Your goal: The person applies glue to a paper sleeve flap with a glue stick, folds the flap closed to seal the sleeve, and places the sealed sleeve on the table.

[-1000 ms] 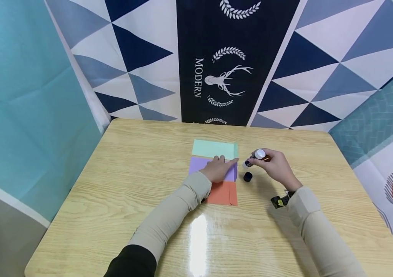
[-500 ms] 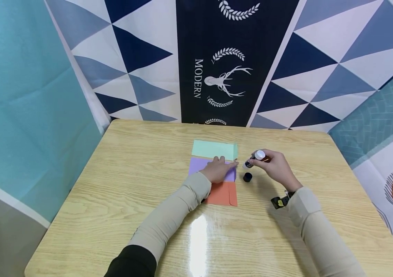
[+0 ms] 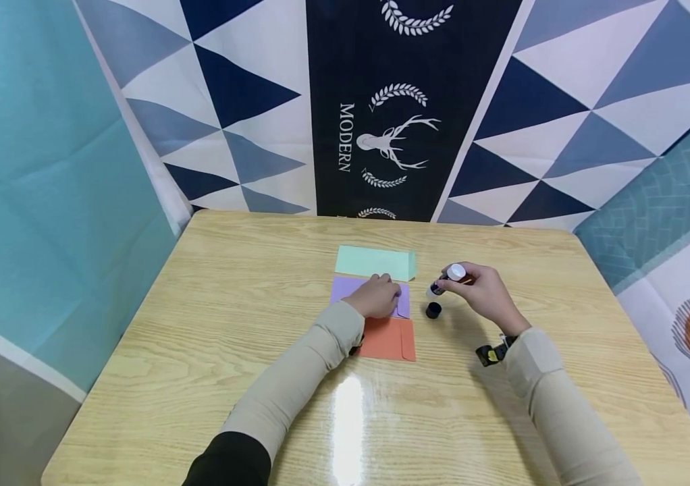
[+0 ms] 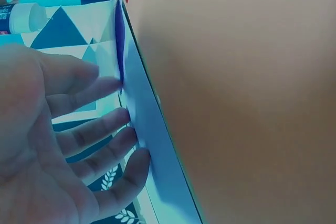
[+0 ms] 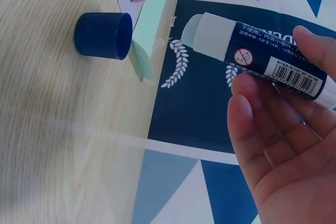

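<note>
Left hand at a purple envelope, glue stick in right hand
The left hand's loosely bent fingers touch the envelope, which lies on the desk between a mint envelope and an orange envelope; rightward sits a dark cap, and near it the right hand grips the uncapped, tilted stick.

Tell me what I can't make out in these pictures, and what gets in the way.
Head view: the middle of the purple envelope, covered by the left hand.
Head view: the left end of the orange envelope, hidden by the left arm.
Right wrist view: the base of the glue stick, cut off by the right edge.
Left wrist view: the grain of the table, blurred.
</note>
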`<state>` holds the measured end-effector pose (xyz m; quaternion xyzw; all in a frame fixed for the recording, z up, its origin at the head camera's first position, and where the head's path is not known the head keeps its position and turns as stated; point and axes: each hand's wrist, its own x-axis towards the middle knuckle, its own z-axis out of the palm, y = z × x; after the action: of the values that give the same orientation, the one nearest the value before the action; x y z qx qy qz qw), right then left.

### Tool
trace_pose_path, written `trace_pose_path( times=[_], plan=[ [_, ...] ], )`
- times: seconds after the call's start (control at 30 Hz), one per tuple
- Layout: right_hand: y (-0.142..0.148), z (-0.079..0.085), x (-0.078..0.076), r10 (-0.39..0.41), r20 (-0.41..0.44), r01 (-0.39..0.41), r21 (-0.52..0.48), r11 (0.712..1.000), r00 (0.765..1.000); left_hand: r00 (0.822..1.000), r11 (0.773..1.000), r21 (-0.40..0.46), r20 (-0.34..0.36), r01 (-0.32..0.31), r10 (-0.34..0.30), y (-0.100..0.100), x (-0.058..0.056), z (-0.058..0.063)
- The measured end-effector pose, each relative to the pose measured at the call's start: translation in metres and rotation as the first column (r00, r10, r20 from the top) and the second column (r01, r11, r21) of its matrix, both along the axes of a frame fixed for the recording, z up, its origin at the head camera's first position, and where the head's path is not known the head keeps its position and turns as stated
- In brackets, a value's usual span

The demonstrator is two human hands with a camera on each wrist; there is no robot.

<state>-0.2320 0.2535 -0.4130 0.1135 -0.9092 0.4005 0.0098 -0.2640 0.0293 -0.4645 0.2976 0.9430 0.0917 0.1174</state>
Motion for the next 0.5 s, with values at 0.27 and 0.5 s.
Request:
trace_pose_path(
  times=[0.27,0.5],
  plan=[
    [-0.002,-0.001,-0.001,0.008,-0.002,-0.008,0.006,1.0,1.0,0.994,0.994,-0.022,-0.017,-0.11,0.11,0.011,0.005,-0.002],
    [-0.009,-0.001,-0.003,0.008,-0.006,-0.008,0.009,1.0,1.0,0.988,0.989,-0.048,-0.071,-0.141,0.137,0.018,0.006,-0.001]
  ],
)
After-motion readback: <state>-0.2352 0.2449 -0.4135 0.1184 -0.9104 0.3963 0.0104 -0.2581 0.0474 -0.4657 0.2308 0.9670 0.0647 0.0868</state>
